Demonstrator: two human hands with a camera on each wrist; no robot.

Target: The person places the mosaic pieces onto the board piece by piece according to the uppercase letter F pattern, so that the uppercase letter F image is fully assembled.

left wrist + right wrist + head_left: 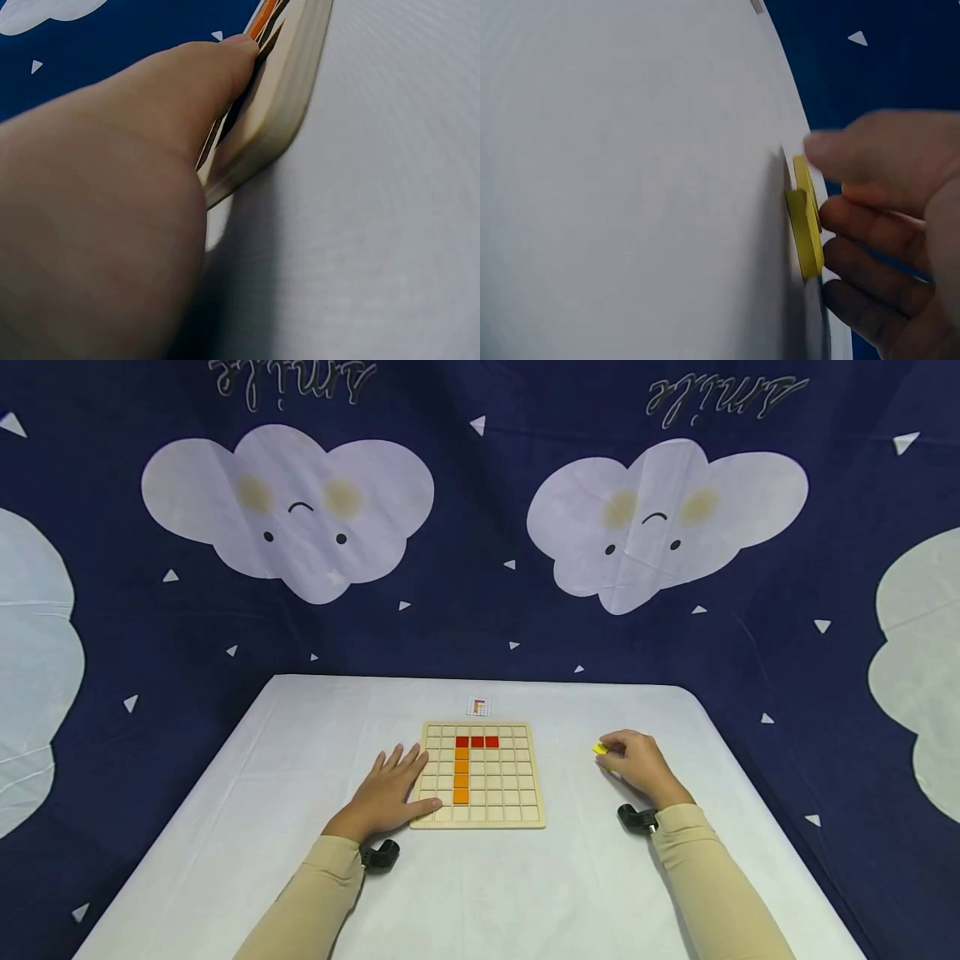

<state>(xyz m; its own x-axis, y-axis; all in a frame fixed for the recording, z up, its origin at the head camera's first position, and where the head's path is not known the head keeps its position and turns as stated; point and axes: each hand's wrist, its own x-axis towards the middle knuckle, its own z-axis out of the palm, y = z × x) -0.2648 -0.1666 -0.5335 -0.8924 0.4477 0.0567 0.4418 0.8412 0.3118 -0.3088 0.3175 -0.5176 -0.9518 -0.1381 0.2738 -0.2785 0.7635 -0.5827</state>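
Note:
A square wooden grid board (517, 816) lies on the table, with several red tiles (477, 742) in a short row and several orange tiles (461, 780) in a column below its left end. My left hand (386, 797) rests on the board's left edge, fingers spread; its thumb (217, 71) reaches over the near left corner in the left wrist view. Right of the board, my right hand (637, 764) pinches a yellow tile (600, 748) between thumb and fingertips, close to the tabletop. A second yellow tile (804, 236) shows under the fingers in the right wrist view.
A small printed card (478, 707) with a grid pattern lies just behind the board. The white table (262, 827) ends at a dark blue backdrop (480, 610) with clouds. Something greyish (817, 315) below the yellow tiles is too unclear to name.

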